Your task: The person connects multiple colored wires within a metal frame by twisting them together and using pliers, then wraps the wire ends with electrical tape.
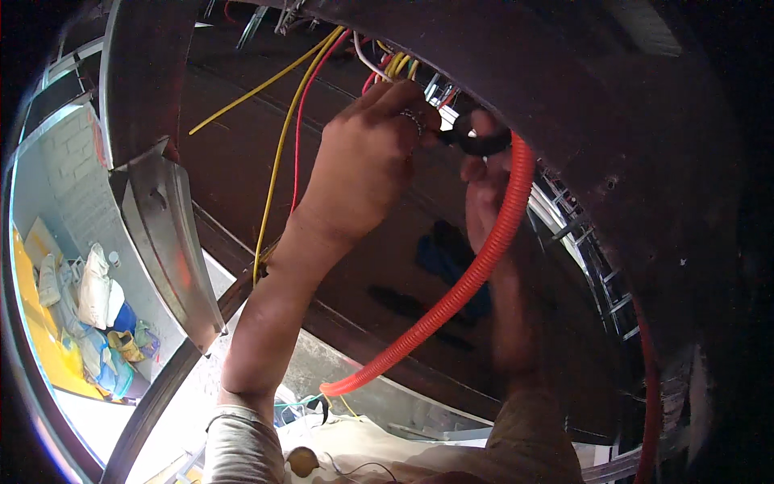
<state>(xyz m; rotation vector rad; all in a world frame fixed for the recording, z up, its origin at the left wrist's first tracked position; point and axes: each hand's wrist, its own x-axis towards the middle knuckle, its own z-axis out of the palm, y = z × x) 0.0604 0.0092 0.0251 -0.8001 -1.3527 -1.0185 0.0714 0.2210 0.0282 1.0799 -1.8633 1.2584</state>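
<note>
Two-handed work beside orange, ribbed, flexible conduit (453, 309)
Right hand (484, 189) grips black, ring-shaped roll (484, 147), one finger through its centre, between left hand (375, 133) and conduit; left fingers curled at bundle of thin yellow, red and white wires (395, 64), cannot tell what they pinch; dark brown, flat panel (222, 177) behind

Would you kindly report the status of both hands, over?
Left hand up by wires; right hand on black ring-shaped roll; orange corrugated conduit crossing before right forearm.
</note>
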